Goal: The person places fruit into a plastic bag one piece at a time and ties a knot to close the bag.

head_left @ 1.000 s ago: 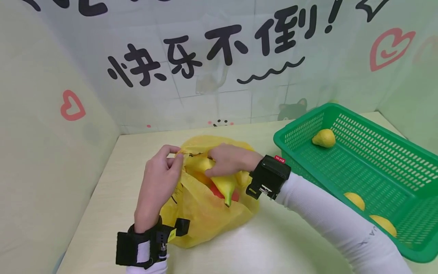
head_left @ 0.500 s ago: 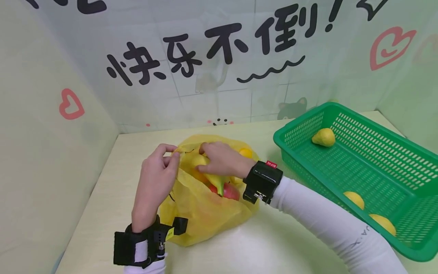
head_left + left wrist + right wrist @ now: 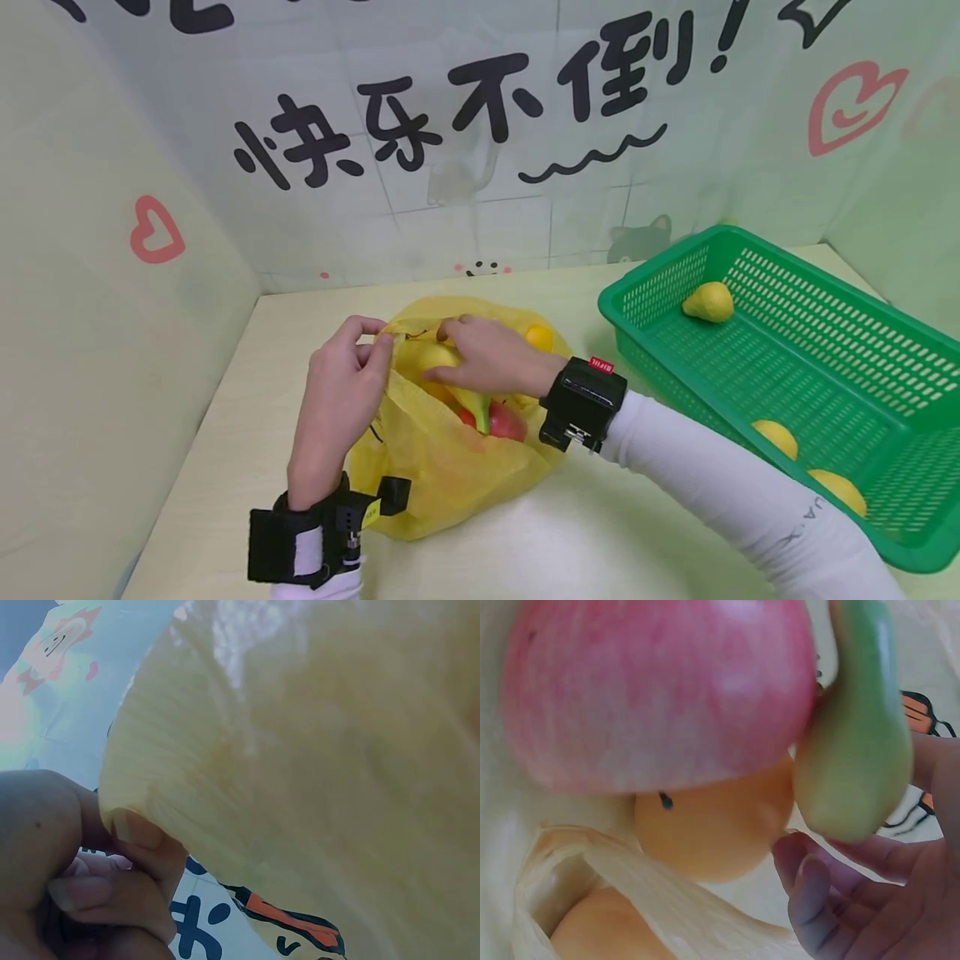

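Observation:
My left hand (image 3: 348,375) pinches the rim of a thin yellow plastic bag (image 3: 442,492) between thumb and fingers, holding its left side up. Inside the bag's mouth, my right hand (image 3: 491,357) has thumb and fingers around a banana (image 3: 481,412) with a green stem end. The right wrist view shows the banana (image 3: 855,765) partly covering the thumb and a finger, so the contact there is hidden. Beside it lie a pink-red apple (image 3: 660,697) and an orange (image 3: 720,825). A second orange (image 3: 611,930) shows partly behind a fold of the bag.
A green slotted basket (image 3: 678,392) stands to the right, close to my right forearm. It holds a yellow pear (image 3: 708,302) at the back and two rounded yellow fruits (image 3: 776,437) along the near wall. A printed backdrop (image 3: 487,208) rises behind the table.
My right hand has moved left and deeper into the bag with the banana, whose stem end now lies over the apple. The left hand has shifted slightly left, still holding the rim.

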Tool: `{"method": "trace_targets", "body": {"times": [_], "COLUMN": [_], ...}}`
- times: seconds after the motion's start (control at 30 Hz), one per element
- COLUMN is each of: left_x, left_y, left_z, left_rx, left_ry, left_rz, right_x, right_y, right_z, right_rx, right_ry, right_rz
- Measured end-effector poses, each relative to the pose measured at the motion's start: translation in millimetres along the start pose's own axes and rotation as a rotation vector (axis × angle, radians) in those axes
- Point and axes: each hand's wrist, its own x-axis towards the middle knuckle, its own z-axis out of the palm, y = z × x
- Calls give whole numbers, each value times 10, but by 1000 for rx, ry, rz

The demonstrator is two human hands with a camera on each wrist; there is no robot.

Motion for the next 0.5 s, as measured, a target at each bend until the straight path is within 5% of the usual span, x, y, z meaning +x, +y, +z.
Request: {"method": "trace_targets", "body": {"times": [0.27, 0.5], "left_x": [-3, 2], "left_y": [-4, 4], "left_z": [14, 25], "left_rx": [7, 4], "left_ry": [11, 10], "left_rz": [6, 13], "right_x": [-151, -311], "right_y": [106, 436], "right_z": [-225, -535], "right_rx": [17, 17], "right_ry": [-52, 69], "right_rz": [-3, 2]}}
